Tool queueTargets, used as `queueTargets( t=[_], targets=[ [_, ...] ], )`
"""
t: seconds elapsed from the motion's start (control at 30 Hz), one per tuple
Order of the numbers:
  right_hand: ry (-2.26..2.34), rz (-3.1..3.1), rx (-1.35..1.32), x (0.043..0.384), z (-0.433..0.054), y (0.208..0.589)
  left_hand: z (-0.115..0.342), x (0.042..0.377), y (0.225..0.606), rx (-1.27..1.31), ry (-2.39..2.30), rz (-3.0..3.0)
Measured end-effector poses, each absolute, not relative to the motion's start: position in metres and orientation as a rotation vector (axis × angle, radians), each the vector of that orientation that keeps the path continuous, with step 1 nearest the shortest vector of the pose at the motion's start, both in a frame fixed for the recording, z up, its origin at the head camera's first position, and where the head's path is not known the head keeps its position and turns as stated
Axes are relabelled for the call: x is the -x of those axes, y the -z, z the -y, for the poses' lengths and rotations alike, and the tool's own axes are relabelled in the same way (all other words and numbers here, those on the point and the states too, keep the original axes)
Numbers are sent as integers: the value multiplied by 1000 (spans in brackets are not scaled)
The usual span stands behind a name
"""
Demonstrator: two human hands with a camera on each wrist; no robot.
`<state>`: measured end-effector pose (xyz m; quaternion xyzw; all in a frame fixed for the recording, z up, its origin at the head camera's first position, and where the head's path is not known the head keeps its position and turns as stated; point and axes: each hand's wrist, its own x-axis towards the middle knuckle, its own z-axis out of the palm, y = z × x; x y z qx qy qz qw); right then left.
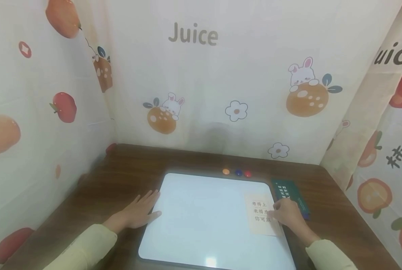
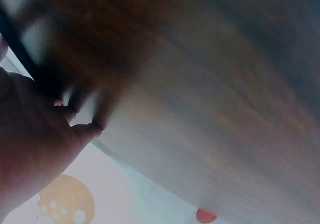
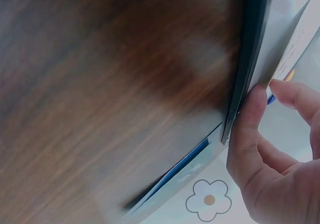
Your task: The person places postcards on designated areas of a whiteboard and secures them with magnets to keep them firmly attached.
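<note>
A whiteboard (image 1: 194, 217) with a dark frame lies flat on the wooden table. My left hand (image 1: 138, 210) rests at its left edge with fingers stretched out, the thumb reaching over the white surface. On the board's right side lies a cream paper sheet (image 1: 261, 228) printed with rows of Chinese characters. My right hand (image 1: 290, 216) pinches the sheet's right edge between thumb and forefinger. In the right wrist view the paper (image 3: 299, 44) stands slightly raised off the board at those fingertips (image 3: 256, 97).
A dark green printed packet (image 1: 298, 197) lies right of the board, partly behind the right hand. Beyond the board's far edge sit an orange magnet (image 1: 226, 171), a blue one (image 1: 238, 173) and a red one (image 1: 248, 174). Fruit-patterned curtains (image 1: 201, 75) enclose the table (image 1: 109, 180).
</note>
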<state>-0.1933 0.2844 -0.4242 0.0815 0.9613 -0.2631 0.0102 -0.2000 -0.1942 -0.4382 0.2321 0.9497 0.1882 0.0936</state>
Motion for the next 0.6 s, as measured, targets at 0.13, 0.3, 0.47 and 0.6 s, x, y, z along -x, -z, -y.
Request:
queueTargets(
  t=[0.13,0.3,0.47,0.6],
  targets=[
    [817,-3011,-250,193,-284,424,195,201,439,-699,-561,-2820],
    [798,-3017,-243,193,-284,424,195,201,441,-711,-563,-2828],
    [795,-3002,-247,193,-284,423,195,200,440,-710,-565,-2832],
    [818,-2985,-246,193,-285,422,195,200,439,-704,-560,-2832]
  ],
)
